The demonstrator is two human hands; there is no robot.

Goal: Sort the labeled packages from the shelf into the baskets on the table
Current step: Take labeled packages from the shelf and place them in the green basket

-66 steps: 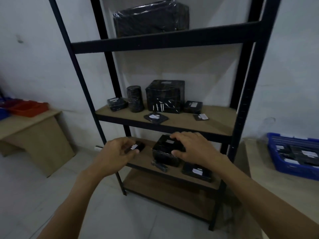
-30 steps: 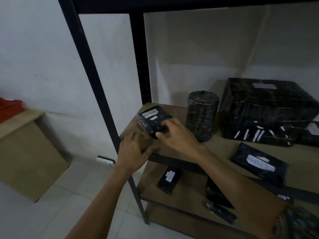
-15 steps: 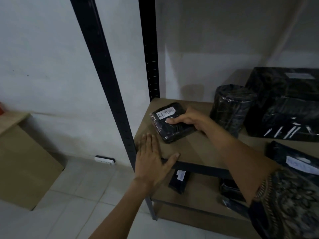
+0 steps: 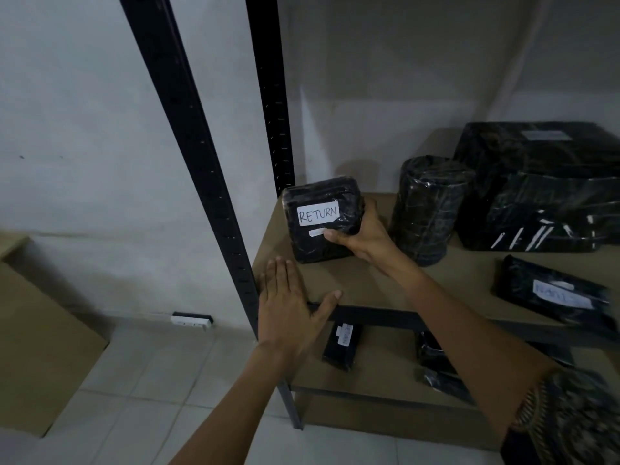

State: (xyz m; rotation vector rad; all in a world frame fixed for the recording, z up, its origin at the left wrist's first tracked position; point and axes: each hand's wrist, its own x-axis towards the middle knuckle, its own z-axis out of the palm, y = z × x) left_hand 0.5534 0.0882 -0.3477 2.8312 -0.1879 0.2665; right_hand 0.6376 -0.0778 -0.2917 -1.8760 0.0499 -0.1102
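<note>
A small black-wrapped package (image 4: 318, 203) with a white label reading RETURN stands tilted up on the left end of the wooden shelf (image 4: 369, 283). My right hand (image 4: 364, 234) grips its right side, thumb across the front below the label. My left hand (image 4: 290, 308) lies flat on the shelf's front left corner, fingers straight, thumb over the black front rail. No basket is in view.
A black-wrapped cylinder (image 4: 427, 209), a large wrapped box (image 4: 543, 186) and a flat labelled packet (image 4: 553, 293) share this shelf. More small packages (image 4: 342, 345) lie on the shelf below. Black uprights (image 4: 188, 135) stand at left; a wooden table side (image 4: 37, 347) is far left.
My right hand has tipped the RETURN package up from lying flat so its label faces me. My left hand stays flat on the shelf corner. The view has come closer.
</note>
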